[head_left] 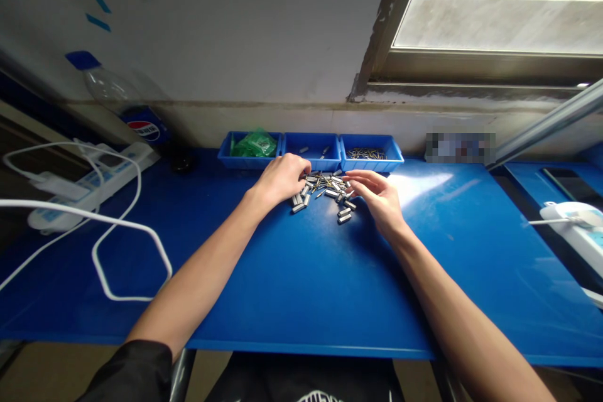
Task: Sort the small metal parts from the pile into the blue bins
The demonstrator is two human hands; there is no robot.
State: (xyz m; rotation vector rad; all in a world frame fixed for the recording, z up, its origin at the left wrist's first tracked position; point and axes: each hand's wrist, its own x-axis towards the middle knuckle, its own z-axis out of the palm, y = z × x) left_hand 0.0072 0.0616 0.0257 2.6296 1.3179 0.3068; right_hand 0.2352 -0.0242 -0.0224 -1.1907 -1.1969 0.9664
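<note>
A loose pile of small silver metal cylinders [344,218] and thin brass-and-dark pointed pieces [322,191] lies on the blue table. At the pile's left edge is my left hand [281,179], its fingers curled together; whatever they hold is hidden. My right hand [377,200] reaches in from the right, fingers stretched and apart from the thumb, tips at the pile's edge, with nothing visibly held. Just behind stand three joined blue bins: the left bin [226,154] with a green plastic bag [255,143], the middle bin [311,163] with a few cylinders, the right bin [372,165] with many thin pieces.
White power strips stand left [51,217] and right [577,232], and a white cable [132,223] loops over the table's left side. A Pepsi bottle [146,129] leans near the wall. The table's front edge [306,347] runs below my forearms.
</note>
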